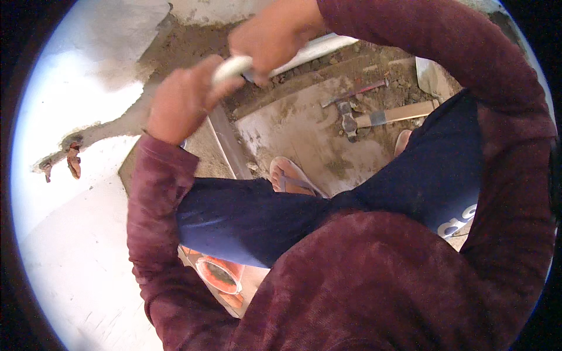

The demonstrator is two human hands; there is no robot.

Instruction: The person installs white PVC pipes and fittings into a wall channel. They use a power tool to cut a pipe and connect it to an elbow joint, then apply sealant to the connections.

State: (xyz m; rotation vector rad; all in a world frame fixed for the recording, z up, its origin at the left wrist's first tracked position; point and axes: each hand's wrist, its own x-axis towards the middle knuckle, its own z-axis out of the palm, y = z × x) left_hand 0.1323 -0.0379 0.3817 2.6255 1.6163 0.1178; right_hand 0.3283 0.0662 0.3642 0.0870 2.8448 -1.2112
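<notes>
The left hand (184, 99) had its fingers closed around a short white tube (231, 68) between both hands, the right hand (278, 41) curled against the tube's other end, its grip too blurred to tell, while a hammer (349, 121) lay on the dusty ground (298, 126).

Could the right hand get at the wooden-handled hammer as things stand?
Probably yes, once freed: the right hand appears to grip a white tubular piece, while the hammer lies on the ground in front of the feet, with nothing visible covering it.
</notes>
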